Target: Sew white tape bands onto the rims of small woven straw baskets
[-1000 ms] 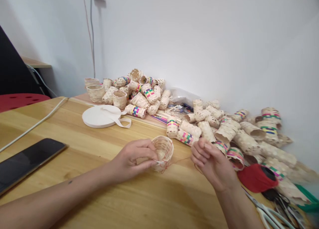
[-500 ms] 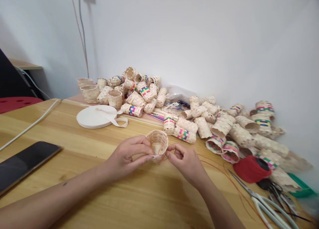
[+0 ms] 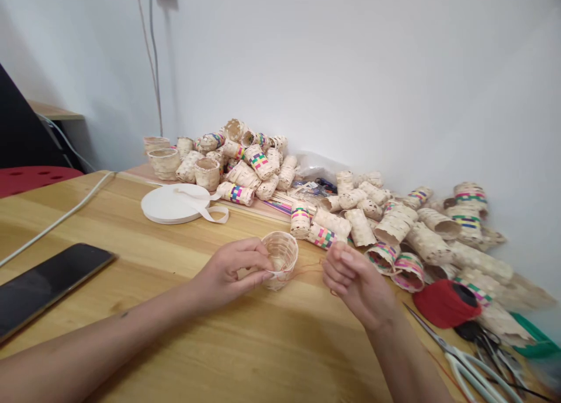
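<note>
A small woven basket (image 3: pixel 284 252) stands on the wooden table, its open mouth tilted toward me. My left hand (image 3: pixel 245 266) pinches its rim from the left, thumb outside and fingers at the edge. Red thread (image 3: pixel 302 270) runs from the basket's front rim across to my right hand (image 3: pixel 353 277). That hand is raised to the right of the basket, fingers curled closed around the thread. Whether a needle is between the fingertips cannot be made out.
Many woven baskets (image 3: pixel 394 222) lie heaped along the wall. A white ribbon roll (image 3: pixel 170 204) sits back left, a black phone (image 3: pixel 52 286) front left. Right are a red thread spool (image 3: pixel 445 304), scissors (image 3: pixel 460 356) and a green tray (image 3: pixel 537 339). A white cable (image 3: pixel 56 222) crosses the left.
My right hand has moved away from the basket's rim, rightward and slightly up, drawing the red thread out. My left hand keeps its hold on the rim. The view has shifted slightly.
</note>
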`<state>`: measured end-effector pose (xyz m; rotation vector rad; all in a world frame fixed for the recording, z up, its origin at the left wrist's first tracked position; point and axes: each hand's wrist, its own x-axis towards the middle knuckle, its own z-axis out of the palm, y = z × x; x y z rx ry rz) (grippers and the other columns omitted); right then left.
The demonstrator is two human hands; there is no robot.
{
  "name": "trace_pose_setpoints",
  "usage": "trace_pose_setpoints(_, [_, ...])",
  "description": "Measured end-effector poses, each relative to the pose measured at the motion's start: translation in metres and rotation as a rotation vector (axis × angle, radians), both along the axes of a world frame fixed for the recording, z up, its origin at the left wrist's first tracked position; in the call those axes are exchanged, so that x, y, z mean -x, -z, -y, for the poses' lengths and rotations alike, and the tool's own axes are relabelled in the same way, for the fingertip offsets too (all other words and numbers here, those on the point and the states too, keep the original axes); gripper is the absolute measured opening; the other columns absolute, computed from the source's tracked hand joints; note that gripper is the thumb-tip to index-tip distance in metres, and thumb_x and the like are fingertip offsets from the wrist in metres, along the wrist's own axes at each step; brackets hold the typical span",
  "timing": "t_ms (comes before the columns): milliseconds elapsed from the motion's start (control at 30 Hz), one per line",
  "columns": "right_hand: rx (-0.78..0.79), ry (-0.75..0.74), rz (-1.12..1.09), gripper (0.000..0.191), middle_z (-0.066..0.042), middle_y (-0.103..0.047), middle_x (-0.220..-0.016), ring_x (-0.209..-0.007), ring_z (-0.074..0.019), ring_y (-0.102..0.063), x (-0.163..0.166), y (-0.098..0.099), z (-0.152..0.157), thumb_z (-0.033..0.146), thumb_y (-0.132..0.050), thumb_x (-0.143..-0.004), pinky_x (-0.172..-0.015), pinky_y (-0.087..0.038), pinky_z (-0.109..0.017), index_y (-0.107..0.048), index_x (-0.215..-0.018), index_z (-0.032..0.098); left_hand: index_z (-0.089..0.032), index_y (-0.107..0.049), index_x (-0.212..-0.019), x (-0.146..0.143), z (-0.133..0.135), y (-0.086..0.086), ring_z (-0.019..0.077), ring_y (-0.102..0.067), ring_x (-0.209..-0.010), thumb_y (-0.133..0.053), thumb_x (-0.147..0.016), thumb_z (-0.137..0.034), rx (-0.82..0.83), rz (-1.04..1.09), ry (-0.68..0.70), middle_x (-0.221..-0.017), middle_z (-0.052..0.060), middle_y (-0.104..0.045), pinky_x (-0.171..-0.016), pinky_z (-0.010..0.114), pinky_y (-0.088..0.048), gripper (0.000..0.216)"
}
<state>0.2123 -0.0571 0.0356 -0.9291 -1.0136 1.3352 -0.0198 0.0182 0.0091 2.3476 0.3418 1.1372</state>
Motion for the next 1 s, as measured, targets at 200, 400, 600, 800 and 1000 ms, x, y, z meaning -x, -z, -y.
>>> trace_pose_setpoints(200, [-0.122, 0.078, -0.364, 0.023, 0.010, -0.011, -0.054, -0.047, -0.0078, -0.005, -0.006, -0.016, 0.010, 0.028, -0.073, -0.073, -0.038, -0.020, -0.014, -0.052, -0.069, 0.020, -0.014, -0.068, -0.081, -0.002, 0.001, -0.001, 0.0112, -0.059, -0.074, -0.059, -0.086, -0.016, 0.009, -0.010, 0.073, -0.079, 0.004, -0.063, -0.067, 0.020, -0.045, 0.011])
trace_pose_setpoints(400, [-0.103, 0.092, -0.282, 0.021, 0.009, -0.011, -0.054, -0.047, -0.0085, -0.005, 0.000, -0.011, 0.008, 0.032, -0.072, -0.074, -0.037, -0.022, -0.014, -0.055, -0.070, 0.020, -0.014, -0.068, -0.085, -0.001, 0.011, -0.006, 0.0118, -0.059, -0.078, -0.060, -0.086, -0.016, 0.060, -0.081, 0.188, -0.083, 0.005, -0.062, -0.071, 0.020, -0.045, 0.009])
trace_pose_setpoints(600, [-0.067, 0.199, -0.075, 0.027, 0.010, -0.011, -0.055, -0.047, -0.0091, -0.006, 0.004, -0.002, -0.002, 0.042, -0.067, -0.074, -0.038, -0.019, -0.016, -0.049, -0.071, 0.021, -0.015, -0.068, -0.084, -0.001, 0.025, -0.015, 0.0114, -0.059, -0.072, -0.059, -0.085, -0.015, 0.061, -0.112, 0.305, -0.081, 0.005, -0.062, -0.067, 0.019, -0.045, 0.010])
trace_pose_setpoints(800, [0.019, 0.398, 0.427, 0.034, 0.009, -0.026, -0.051, -0.044, -0.0085, -0.021, -0.012, 0.024, -0.022, 0.052, -0.064, -0.068, -0.041, -0.021, -0.021, -0.055, -0.069, 0.020, -0.014, -0.068, -0.082, 0.000, 0.026, -0.017, 0.0111, -0.059, -0.073, -0.061, -0.084, -0.017, 0.181, -0.048, 0.363, -0.081, 0.004, -0.061, -0.067, 0.019, -0.045, 0.008])
trace_pose_setpoints(1000, [-0.089, 0.606, 0.730, 0.030, 0.008, -0.029, -0.050, -0.048, -0.0098, -0.028, -0.007, 0.025, -0.017, 0.040, -0.064, -0.073, -0.048, -0.020, -0.023, -0.069, -0.091, 0.016, -0.013, -0.068, -0.076, 0.001, 0.007, -0.016, 0.0114, -0.052, -0.067, -0.060, -0.085, -0.019, 0.215, 0.107, -0.058, -0.072, 0.003, -0.061, -0.062, 0.022, -0.040, 0.013])
